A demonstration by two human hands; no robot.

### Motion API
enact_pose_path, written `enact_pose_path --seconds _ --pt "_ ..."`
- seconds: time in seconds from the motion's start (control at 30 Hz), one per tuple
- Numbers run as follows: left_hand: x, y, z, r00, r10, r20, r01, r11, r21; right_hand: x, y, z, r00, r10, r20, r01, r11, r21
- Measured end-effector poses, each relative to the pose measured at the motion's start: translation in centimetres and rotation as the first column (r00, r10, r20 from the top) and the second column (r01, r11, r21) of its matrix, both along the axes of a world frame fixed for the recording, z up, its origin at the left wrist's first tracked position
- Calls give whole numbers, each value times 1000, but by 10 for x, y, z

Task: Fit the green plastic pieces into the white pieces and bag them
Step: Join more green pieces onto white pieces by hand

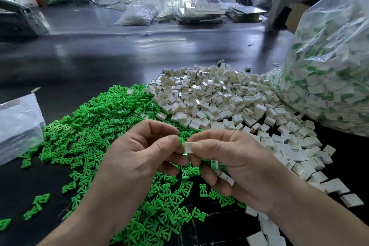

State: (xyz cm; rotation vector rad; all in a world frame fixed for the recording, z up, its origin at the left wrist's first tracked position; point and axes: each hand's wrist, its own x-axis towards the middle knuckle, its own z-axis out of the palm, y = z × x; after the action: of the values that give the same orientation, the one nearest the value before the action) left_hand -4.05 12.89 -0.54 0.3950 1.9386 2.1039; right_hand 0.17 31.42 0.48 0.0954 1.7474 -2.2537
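My left hand (139,152) pinches a small green plastic piece (180,142) between thumb and forefinger. My right hand (235,164) pinches a white square piece (189,147) right against it, and its lower fingers hold a few more white pieces (222,173). The green tip meets the white piece's open side. A heap of green pieces (103,126) covers the dark table at left and below my hands. A heap of white pieces (215,98) lies behind and to the right. A large clear bag (327,78) of assembled white-and-green pieces stands at the right.
A flat clear plastic bag (18,126) lies at the left edge. The dark table (89,62) stretches back to clutter: bags (137,15), trays (201,12) and a grey machine (18,20). Stray white pieces (265,231) lie near my right forearm.
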Motion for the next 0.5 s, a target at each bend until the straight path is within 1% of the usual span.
enact_pose_path --seconds 0.13,0.27,0.37,0.5 --pt "4 2 0 992 34 -120 -47 993 -105 1 -2 0 999 -1 -35 3 997 76" --pt "7 3 1 984 64 -167 -87 987 -138 2 -4 -1 995 -8 -99 22 989 147" --pt "8 3 0 986 50 -161 -71 989 -127 3 -3 -3 990 -12 -138 39 981 190" --pt "10 4 1 995 18 -102 -22 999 -36 3 -2 -3 988 4 -156 28 978 205"
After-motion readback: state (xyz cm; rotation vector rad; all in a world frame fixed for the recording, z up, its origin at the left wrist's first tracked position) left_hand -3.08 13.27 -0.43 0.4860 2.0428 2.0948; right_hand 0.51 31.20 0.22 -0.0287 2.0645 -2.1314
